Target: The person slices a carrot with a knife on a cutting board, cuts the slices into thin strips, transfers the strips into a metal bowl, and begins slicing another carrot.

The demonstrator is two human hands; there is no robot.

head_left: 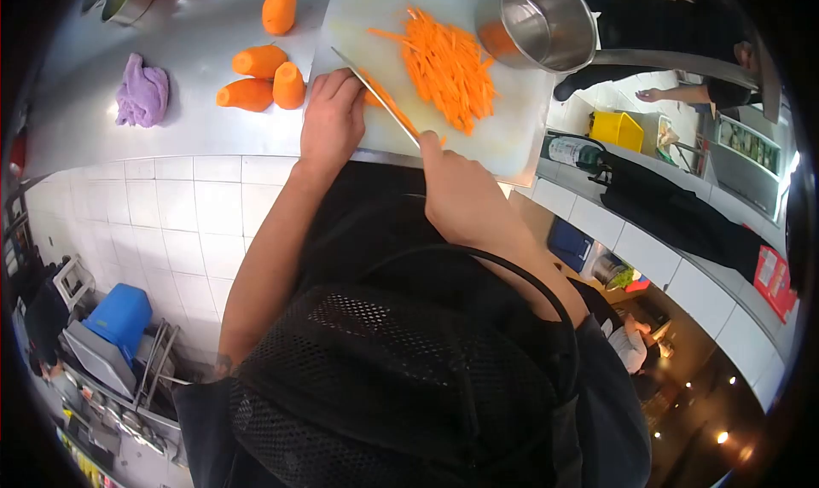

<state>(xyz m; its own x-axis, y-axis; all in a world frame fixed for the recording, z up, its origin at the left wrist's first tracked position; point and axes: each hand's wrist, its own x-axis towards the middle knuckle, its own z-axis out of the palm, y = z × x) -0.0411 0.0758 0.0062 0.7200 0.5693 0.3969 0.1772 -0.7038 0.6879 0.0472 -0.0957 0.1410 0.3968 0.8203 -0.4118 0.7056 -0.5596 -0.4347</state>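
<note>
My right hand [463,189] is closed round the handle of a kitchen knife [380,98], its blade slanting up and left over a white cutting board [518,134]. My left hand [333,113] rests on the board's left edge with fingers curled, pressing on a carrot piece mostly hidden under the fingers and blade. Thin carrot slices [376,101] lie along the knife's right side. Farther right on the board is a heap of carrot strips [448,70]. A steel pot [546,19] sits at the board's upper right corner.
Several peeled carrots [259,61] lie left of the board on the steel counter [196,130]. A crumpled purple cloth [142,92] is farther left. At right are a green bottle [573,151], a yellow container [618,130] and other people in dark clothes [665,23].
</note>
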